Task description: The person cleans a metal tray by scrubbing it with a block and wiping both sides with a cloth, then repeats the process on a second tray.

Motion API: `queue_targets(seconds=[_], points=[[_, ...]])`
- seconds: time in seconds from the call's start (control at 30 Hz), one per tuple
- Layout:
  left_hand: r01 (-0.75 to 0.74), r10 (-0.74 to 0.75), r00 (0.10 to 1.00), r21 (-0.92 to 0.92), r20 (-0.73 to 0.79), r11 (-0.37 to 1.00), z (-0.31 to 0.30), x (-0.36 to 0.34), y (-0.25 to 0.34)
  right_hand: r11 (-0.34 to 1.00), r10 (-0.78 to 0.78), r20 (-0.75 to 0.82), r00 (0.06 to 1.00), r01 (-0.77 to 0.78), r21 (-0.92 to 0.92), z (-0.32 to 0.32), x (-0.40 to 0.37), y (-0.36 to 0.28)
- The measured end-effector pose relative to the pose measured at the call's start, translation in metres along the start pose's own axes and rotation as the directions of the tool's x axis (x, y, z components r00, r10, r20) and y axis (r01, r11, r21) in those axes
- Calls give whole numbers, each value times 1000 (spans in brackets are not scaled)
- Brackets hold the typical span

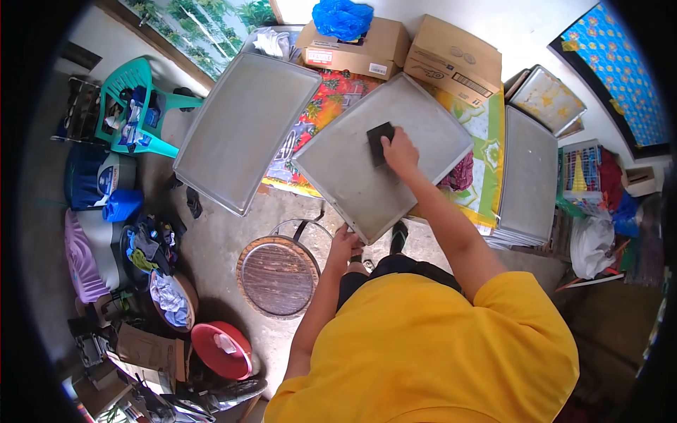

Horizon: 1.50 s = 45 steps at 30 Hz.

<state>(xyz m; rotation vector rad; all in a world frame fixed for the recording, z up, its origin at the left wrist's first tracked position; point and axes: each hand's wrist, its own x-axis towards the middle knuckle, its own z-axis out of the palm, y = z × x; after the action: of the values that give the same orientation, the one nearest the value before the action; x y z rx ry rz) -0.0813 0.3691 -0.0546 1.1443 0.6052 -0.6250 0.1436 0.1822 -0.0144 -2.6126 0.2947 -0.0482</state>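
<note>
Tray (356,187), grey and metal-looking with a low raised rim, is lying askew on the patterned tablecloth (486,189), its near corner jutting past the table edge towards the wearer. Right hand (402,153) is gripping a dark block (377,146) near the middle of the tray face, fingers closed about its side; the block's material is not showing clearly, though I am judging it light and perhaps slightly yielding. Left hand (345,245) is holding the near corner, fingers partly closed about the rim; thumb placement I am not making out. A second tray (243,130) is sitting to the left, and a stack of trays (527,176) is standing to the right. Handling estimate: the tray is looking thin, stiff and fairly light, awkward through its breadth, not fragile, possibly flexing if loaded at one corner. The flat face is probably offering a slippery, poor grip, so the rim is seeming the better hold: hands at opposite sides, fingers beneath, thumbs over the edge.
</note>
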Motion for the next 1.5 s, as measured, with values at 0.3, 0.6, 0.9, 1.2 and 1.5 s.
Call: queue_targets(seconds=[0.3,0.6,0.9,1.2,1.5], points=[[54,-32,995,-248,91,967,22,-14,-5,884,-394,347,851,454,-112,38,-84,-54],[32,-9,995,-249,94,968,21,-20,-1,914,-375,290,881,403,-41,34,-101,-51],[-12,54,991,-318,125,948,19,-25,-5,993,-121,441,889,105,61,39,-119,-59],[51,2,988,-342,153,938,20,-33,7,591,-799,-25,600,793,150,22,-161,-121],[-2,56,988,-355,142,935,14,-26,-12,431,-902,53,430,902,22,52,-148,-70]])
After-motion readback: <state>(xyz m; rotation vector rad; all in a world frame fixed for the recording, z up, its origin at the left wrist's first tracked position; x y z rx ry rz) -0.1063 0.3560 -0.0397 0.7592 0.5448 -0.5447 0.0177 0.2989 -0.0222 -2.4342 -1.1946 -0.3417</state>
